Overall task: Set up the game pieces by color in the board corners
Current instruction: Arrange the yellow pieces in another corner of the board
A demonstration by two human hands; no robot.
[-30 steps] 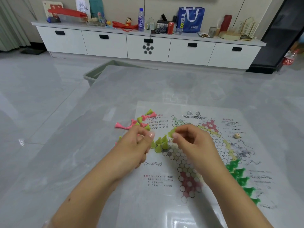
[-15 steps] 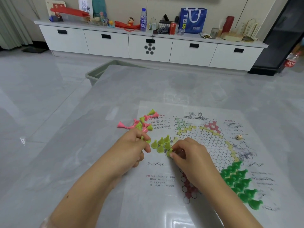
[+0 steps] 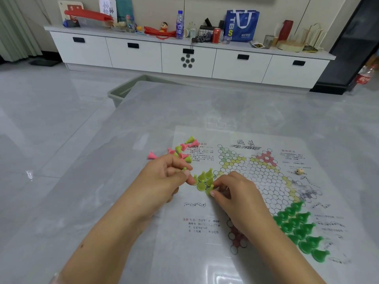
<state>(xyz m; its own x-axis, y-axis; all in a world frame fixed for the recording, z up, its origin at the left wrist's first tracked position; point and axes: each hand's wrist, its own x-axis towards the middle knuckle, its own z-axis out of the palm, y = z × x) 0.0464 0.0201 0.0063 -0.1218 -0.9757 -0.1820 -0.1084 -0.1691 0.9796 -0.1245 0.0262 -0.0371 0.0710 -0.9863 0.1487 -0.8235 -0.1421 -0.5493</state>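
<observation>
A paper game board [image 3: 266, 181] with a hexagon grid lies on the grey table. Several yellow-green pawns [image 3: 205, 178] stand at its left corner. My right hand [image 3: 231, 193] pinches one yellow-green pawn [image 3: 209, 190] at the near edge of that group. My left hand [image 3: 164, 179] holds another yellow-green pawn [image 3: 184, 169] between thumb and fingers just left of the group. Dark green pawns [image 3: 299, 228] stand in rows at the board's right near corner. A loose heap of pink and yellow-green pawns [image 3: 180, 151] lies off the board's left edge.
A small die [image 3: 299, 171] sits on the board's right side. A grey-green bin [image 3: 127, 91] stands at the table's far left corner. A white sideboard [image 3: 184, 56] with bottles, a can and a blue bag runs along the back wall.
My right hand has come down from above the board and set its yellow-green pawn among the standing group. My left hand has stayed beside the group, holding its pawn.
</observation>
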